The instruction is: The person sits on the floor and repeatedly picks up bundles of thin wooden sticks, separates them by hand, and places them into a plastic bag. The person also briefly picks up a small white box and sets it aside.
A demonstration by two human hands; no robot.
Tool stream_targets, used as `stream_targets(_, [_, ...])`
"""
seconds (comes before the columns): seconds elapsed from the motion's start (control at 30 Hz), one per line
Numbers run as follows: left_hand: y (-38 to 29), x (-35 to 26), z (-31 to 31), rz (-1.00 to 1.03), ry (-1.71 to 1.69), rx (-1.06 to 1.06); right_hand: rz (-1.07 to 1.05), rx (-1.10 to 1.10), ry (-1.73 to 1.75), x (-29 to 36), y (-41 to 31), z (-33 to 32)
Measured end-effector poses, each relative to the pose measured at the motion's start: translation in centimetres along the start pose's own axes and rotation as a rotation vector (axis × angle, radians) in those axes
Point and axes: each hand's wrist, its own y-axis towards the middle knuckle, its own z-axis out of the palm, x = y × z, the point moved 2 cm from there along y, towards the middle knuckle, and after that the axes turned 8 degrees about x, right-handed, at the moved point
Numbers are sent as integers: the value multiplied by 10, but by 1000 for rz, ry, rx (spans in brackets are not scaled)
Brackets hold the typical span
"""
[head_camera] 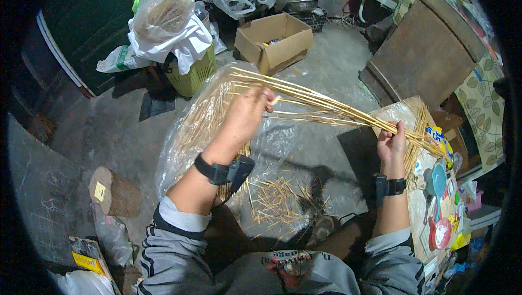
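In the head view, my right hand point(392, 140) is closed around a bundle of dry straw-like stalks point(326, 101). Their long ends fan out to the left, past my left hand point(255, 105). The fingers of that hand are curled around a thin brown object point(264, 64), blurred and pointing away from me; its kind cannot be told. Something small and white shows at the fingertips. Below and beyond my left forearm, more long stalks point(204, 115) lie on a clear plastic sheet point(169, 156). Short cut pieces of stalk point(281, 201) are scattered between my legs.
At my right stands a low table point(418, 221) with more stalks point(416, 148), a blue plastic ladle-like utensil point(436, 181) and a red dish point(440, 233). Ahead are an open cardboard box point(285, 36) and a green basket point(191, 73) under bags. A log stump point(122, 193) stands at left.
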Motion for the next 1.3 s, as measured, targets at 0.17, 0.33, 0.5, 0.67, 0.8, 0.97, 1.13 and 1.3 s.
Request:
stream_targets(0.17, [-10,-10,40,137,330,140,71,53,-37,-15,-14,17])
stream_targets(0.33, [-18,-14,57,-9,575,237,135,124,-49,-26,-25,26])
stream_targets(0.5, [-22,-10,62,-57,556,391,145,117,-73,-28,-26,25])
stream_targets(0.67, [-7,-5,37,16,172,-18,77,94,0,-14,-9,8])
stream_targets(0.8, [12,13,-20,-322,-187,-370,-5,-15,55,5,4,-7])
stream_targets(0.97, [8,3,-17,-123,-316,-237,-16,-55,46,9,5,-9])
stream_targets(1.13, [-11,-22,43,257,413,91,68,53,4,-13,-10,6])
stream_targets(1.3, [-15,-28,57,406,674,164,145,189,0,-22,-26,20])
